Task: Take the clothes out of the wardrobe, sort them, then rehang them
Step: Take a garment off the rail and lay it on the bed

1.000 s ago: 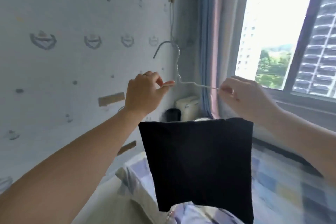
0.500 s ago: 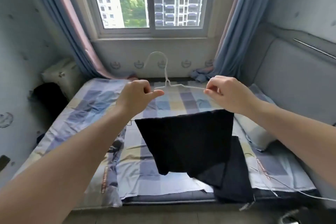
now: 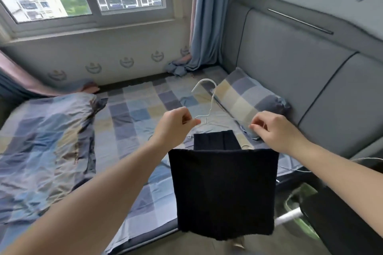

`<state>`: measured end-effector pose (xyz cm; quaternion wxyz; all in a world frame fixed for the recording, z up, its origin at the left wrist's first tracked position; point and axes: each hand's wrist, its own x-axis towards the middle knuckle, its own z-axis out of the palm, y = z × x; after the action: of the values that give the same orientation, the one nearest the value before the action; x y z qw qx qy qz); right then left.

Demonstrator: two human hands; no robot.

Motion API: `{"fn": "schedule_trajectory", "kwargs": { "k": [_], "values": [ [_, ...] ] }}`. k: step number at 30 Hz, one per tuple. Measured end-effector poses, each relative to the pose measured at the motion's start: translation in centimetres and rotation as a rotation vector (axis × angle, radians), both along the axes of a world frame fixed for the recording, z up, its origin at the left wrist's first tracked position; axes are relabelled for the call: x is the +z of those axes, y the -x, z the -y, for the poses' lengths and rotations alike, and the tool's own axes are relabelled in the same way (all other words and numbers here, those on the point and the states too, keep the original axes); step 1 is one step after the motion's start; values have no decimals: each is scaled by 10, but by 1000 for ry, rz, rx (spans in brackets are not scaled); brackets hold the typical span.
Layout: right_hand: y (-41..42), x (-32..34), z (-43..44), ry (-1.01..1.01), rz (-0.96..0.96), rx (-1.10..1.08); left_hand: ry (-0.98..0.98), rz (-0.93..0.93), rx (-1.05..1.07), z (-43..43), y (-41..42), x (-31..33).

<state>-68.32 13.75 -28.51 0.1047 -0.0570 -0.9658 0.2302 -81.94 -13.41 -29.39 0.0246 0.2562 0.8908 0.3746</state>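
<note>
Head view: both hands held a thin white wire hanger (image 3: 212, 99) over the checked bed (image 3: 132, 114).
The left hand (image 3: 174, 128) and right hand (image 3: 275, 130) each pinched one shoulder of the wire, fingers curled; a folded dark navy garment (image 3: 223, 190) hung draped across its bar between them. Keeping the bar level would likely stop the cloth sliding off either end.
</note>
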Motion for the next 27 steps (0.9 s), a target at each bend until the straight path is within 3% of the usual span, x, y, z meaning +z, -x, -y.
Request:
{"fn": "schedule_trajectory", "kwargs": {
  "k": [7, 16, 27],
  "values": [
    [71, -86, -66, 93, 120, -11, 80, 100, 75, -65, 63, -80],
    [206, -211, -143, 123, 468, 18, 217, 388, 281, -147, 145, -198],
    [326, -360, -188, -13, 455, -172, 307, 442, 291, -210, 270, -340]
  ]
}}
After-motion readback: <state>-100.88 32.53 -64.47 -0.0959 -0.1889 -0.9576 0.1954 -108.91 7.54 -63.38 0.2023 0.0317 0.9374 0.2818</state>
